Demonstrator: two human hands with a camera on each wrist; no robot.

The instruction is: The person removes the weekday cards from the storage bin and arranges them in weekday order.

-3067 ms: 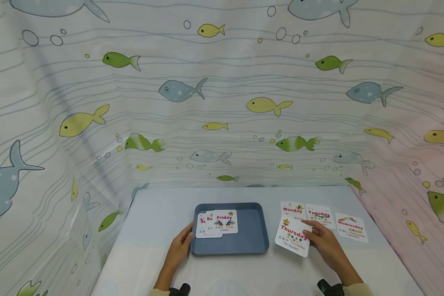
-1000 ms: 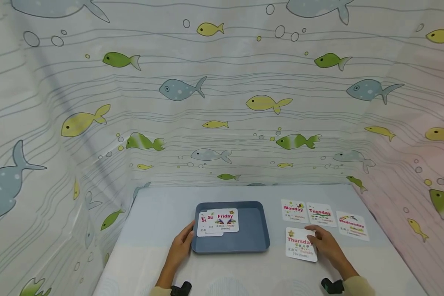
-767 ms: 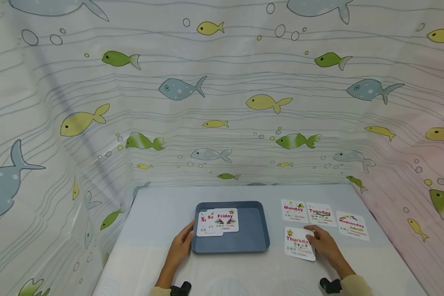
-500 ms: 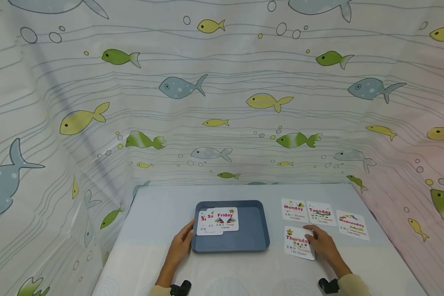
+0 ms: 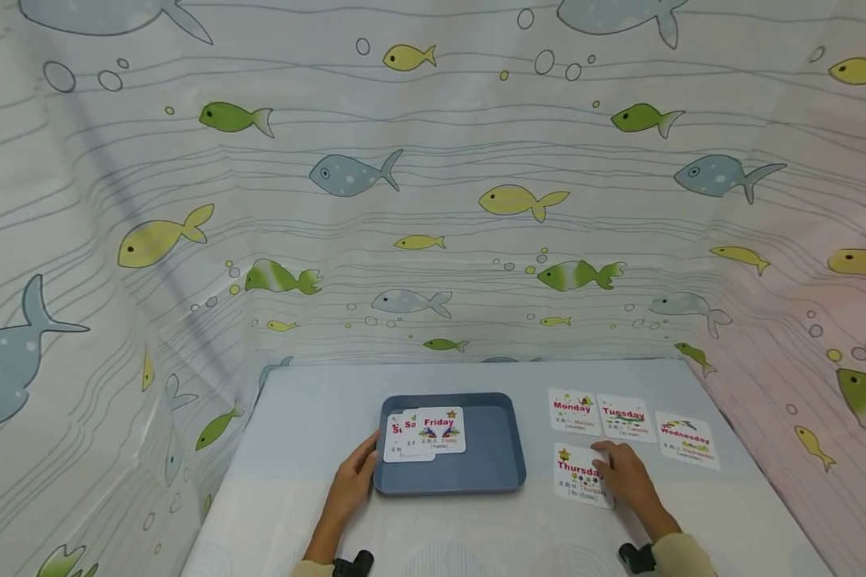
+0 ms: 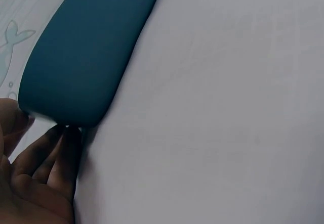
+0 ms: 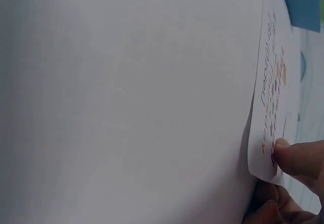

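My left hand (image 5: 350, 481) holds the left side of a blue-grey tray (image 5: 485, 474). In the left wrist view the fingers (image 6: 63, 161) meet the rim of the tray's corner. To the right, my right hand (image 5: 631, 479) pinches the right edge of a white card (image 5: 573, 481) reading "Thursday". The right wrist view has the thumb (image 7: 298, 158) on the card's printed face and fingers beneath its edge. Just beyond it lies a "Monday" card (image 5: 572, 423), with a "Tuesday" card (image 5: 626, 425) beside that and a "Wednesday" card (image 5: 689, 449) farthest right.
Inside the tray, at its left, a "Friday" card (image 5: 442, 441) overlaps a card starting "Sa" (image 5: 409, 445), which covers part of another (image 5: 392, 449). The pale table (image 5: 447, 525) ends at the fish-print curtain (image 5: 433, 264).
The Thursday card, earlier raised, tilted and overlapping Monday, has come down toward me to near the table. It has lately shifted slightly left. The left hand and tray stay put.
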